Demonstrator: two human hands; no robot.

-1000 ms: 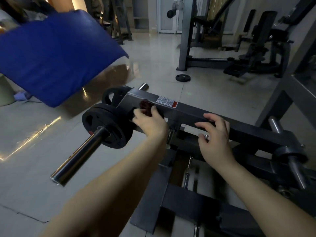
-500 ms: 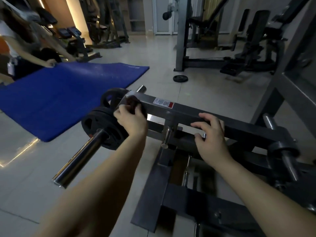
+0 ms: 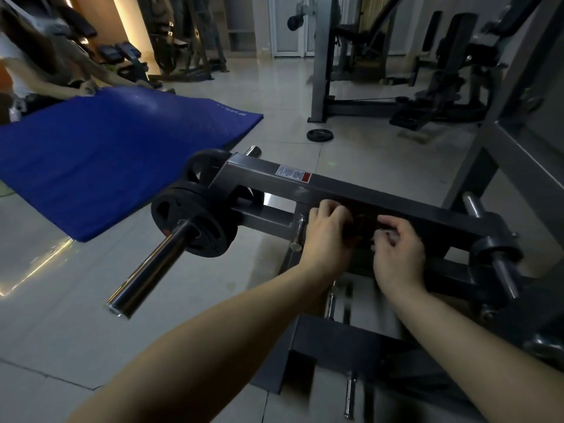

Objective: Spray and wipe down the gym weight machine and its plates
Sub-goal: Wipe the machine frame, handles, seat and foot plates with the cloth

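The left hand (image 3: pixel 328 236) has its fingers curled on a dark reddish cloth (image 3: pixel 363 224), holding it against the near face of the beam (image 3: pixel 335 186). The right hand (image 3: pixel 396 254) is just beside it, fingers bent at the cloth's right edge. The picture is too dim and blurred there to tell whether they pinch the cloth or only touch it. The cloth lies between the two hands, about halfway along the beam.

The beam is a grey square tube of the machine (image 3: pixel 345 343), running from upper left to lower right. A white and red label (image 3: pixel 293 174) sits on its top face, left of the hands. A short chrome pin (image 3: pixel 297 233) hangs just left of the left hand.

At the beam's left end, black plates (image 3: pixel 195 222) are stacked on a chrome bar (image 3: pixel 146 270) that points toward the camera. Another black plate (image 3: pixel 204 166) stands on the far side of the beam. At the right end, a chrome peg (image 3: pixel 471 204) juts up.

On the tiled floor (image 3: pixel 76 315) to the left lies a blue mat (image 3: pixel 106 154). At its far edge, another person (image 3: pixel 36 65), blurred, has a hand on it. A loose plate (image 3: pixel 319 135) lies flat on the floor beyond the beam. Further back stand dark gym machines (image 3: pixel 442 74).
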